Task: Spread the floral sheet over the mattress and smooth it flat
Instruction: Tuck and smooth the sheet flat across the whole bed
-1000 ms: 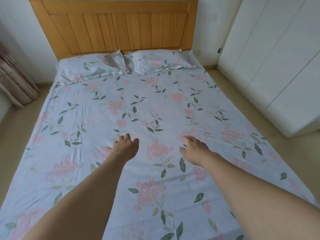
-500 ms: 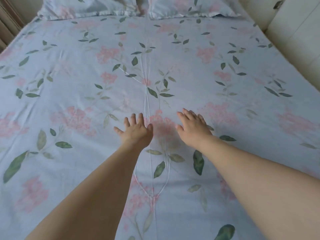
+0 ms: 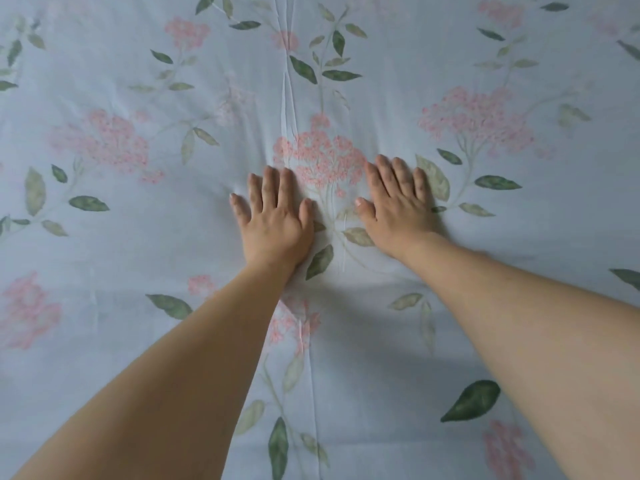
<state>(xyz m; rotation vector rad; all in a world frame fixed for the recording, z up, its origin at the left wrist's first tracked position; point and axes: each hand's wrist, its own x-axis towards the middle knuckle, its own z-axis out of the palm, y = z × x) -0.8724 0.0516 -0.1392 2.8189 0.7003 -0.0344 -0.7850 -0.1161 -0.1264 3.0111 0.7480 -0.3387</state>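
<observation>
Already the sheet fills the whole view, lying over the mattress, which is hidden beneath it; both hands lie palm-down near its middle, just beside each other; the left hand has its fingers straight and slightly spread, the right hand has its fingers straight and close together; neither grips cloth. Flat palms suit smoothing, I judge, since they press the fabric without bunching it. A raised crease runs lengthwise between and beyond the hands, with another crease between the forearms; these look like the remaining work; nothing else lies on the sheet in view.
</observation>
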